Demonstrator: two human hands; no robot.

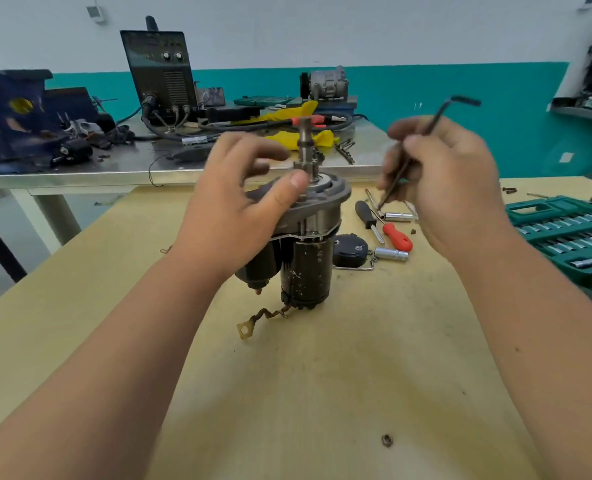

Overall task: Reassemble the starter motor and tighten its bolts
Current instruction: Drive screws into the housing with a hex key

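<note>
While the starter motor [308,268] stands upright at the middle of the desk [287,393], toward its far edge, we're only partway through, I'd say. Body, solenoid and top plate are stacked, and the shaft [305,136] pokes up bare. The left grip [239,202] steadies it: thumb resting on the top plate, fingers loose and blurred above it, clasping nothing. The right grip [450,181] pinches a hex key [438,115], tip pointing down, off to the motor's right and not yet on any bolt. A black end cap [350,251] lies just beside the motor's right side, with 2 sockets [391,253] and a red screwdriver [398,237] near it. A loose nut [387,440] sits toward the near edge. Capping and tightening look undone.
</note>
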